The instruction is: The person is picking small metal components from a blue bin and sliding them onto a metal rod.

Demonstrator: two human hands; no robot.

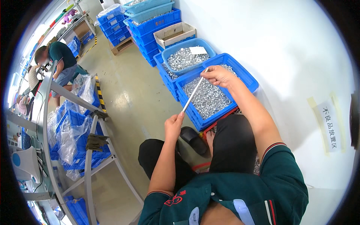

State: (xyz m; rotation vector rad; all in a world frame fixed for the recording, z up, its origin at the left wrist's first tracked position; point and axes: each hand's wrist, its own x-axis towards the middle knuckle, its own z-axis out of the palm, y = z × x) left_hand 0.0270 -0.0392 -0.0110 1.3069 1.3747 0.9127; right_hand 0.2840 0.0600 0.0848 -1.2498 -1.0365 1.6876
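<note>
A slim, straight silvery rod slants between my two hands. My left hand is closed round its lower, nearer end. At the upper end, my right hand pinches it between thumb and fingers. Below the rod stands a blue plastic crate filled with many small shiny metal parts, ring-like or nut-like in shape. Both hands are above or beside this crate, and neither touches the parts.
Behind it, a light-blue basket holds more metal parts and a white card. An open carton and stacked blue crates line the white wall. To the left are a metal frame, bagged crates and a bending co-worker.
</note>
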